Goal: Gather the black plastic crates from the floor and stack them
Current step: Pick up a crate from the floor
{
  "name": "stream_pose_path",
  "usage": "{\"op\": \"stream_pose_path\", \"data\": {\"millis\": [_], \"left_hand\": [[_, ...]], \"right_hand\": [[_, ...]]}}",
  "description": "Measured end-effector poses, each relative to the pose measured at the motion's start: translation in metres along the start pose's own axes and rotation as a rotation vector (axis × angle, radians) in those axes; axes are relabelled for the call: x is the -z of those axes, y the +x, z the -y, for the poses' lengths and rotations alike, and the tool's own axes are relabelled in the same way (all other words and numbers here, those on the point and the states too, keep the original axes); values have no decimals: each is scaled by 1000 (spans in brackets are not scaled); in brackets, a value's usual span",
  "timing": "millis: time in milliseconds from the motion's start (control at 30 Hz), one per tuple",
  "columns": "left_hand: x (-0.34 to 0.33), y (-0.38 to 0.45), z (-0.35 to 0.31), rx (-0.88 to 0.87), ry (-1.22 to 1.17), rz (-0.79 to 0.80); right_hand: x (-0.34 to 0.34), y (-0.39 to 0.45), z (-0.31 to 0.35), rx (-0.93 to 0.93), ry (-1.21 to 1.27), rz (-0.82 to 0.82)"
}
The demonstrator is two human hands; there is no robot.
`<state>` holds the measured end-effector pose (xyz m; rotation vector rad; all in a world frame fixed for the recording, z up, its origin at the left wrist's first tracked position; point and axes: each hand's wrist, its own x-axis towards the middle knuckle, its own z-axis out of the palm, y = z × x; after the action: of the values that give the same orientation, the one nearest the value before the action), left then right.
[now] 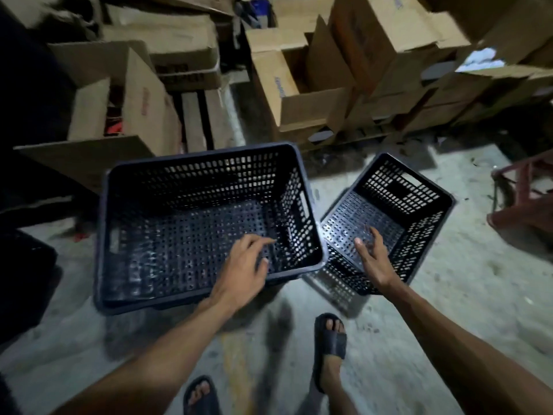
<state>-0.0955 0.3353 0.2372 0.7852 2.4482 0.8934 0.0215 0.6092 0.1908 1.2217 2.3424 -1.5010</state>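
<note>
A large black perforated crate point(167, 235) stands upright on the concrete floor in the middle, and it looks nested on another crate beneath it. To its right a second black crate point(398, 205) lies tilted, its open side toward me. My left hand point(242, 274) hovers over the near right rim of the large crate, fingers apart and holding nothing. My right hand point(374, 259) is spread in front of the tilted crate's near edge, also holding nothing. Another dark crate point(21, 280) shows at the left edge, mostly in shadow.
Open cardboard boxes point(299, 94) are piled along the back and at the left point(119, 109). A reddish crate or stool point(526, 196) stands at the right edge. My feet in black sandals point(330, 345) stand on the dusty concrete floor point(463, 295).
</note>
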Motion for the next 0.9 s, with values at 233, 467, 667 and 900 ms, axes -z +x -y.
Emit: {"op": "stream_pose_path", "data": {"millis": [233,467,667,900], "left_hand": [[-160,77,-107,-1,-299,303],[-293,157,-102,721,-557,353],[-365,203,-62,1175,-771,361],[-423,231,-50,1301,-814,297]], "right_hand": [[104,75,-103,-167,31,9],[171,163,-205,-248,-109,-20],[179,219,-273,-571,373,-131],[148,235,-309,-525,325,-123]]}}
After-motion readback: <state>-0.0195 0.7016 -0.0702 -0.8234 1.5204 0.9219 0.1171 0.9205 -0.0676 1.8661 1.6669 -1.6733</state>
